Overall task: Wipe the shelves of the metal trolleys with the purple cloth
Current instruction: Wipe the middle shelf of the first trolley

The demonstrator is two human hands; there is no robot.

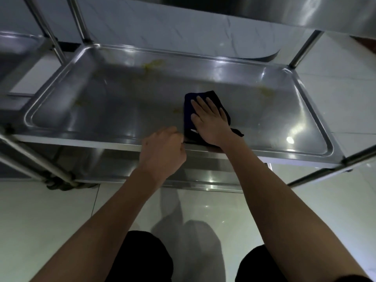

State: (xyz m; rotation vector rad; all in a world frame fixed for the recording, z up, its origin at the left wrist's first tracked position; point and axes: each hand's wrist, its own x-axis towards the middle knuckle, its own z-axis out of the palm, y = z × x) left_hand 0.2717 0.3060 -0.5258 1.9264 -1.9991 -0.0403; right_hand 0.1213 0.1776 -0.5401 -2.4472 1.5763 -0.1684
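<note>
On the steel trolley shelf [101,110], near its front rim, a dark folded purple cloth [188,112] lies pressed flat under the right hand [211,119], fingers straight, while the left hand [162,149] curls over the rim

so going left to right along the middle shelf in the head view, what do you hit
yellowish smear near the left end → left hand with curled fingers at the front edge of the shelf → purple cloth → right hand pressing flat on the cloth → yellowish smear near the right end
</note>
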